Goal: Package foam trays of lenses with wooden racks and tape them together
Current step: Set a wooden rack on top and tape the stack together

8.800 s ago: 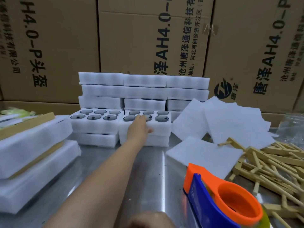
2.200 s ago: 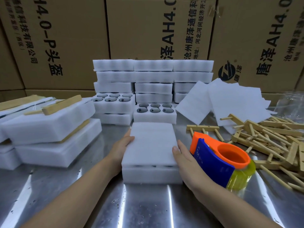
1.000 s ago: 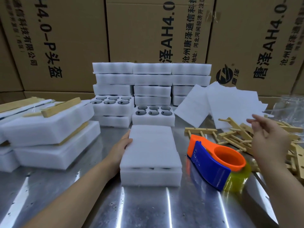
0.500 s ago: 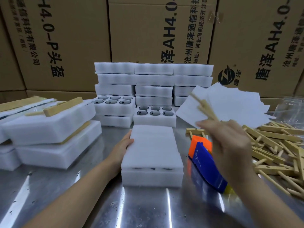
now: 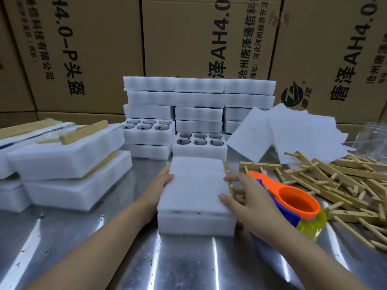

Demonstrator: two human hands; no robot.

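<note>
Foam trays (image 5: 196, 189), wooden rack (image 5: 232, 188) pressed alongside — cartons (image 5: 188, 38) behind read "AH4.0".

White foam trays (image 5: 199, 88), tan wooden racks (image 5: 259, 165), orange-and-blue tape dispenser (image 5: 272, 185), brown cartons (image 5: 188, 38).

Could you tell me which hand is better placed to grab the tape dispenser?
Right, probably: the right hand is beside the tape dispenser, though holding a wooden rack; the left hand rests against the foam tray opposite.
</note>
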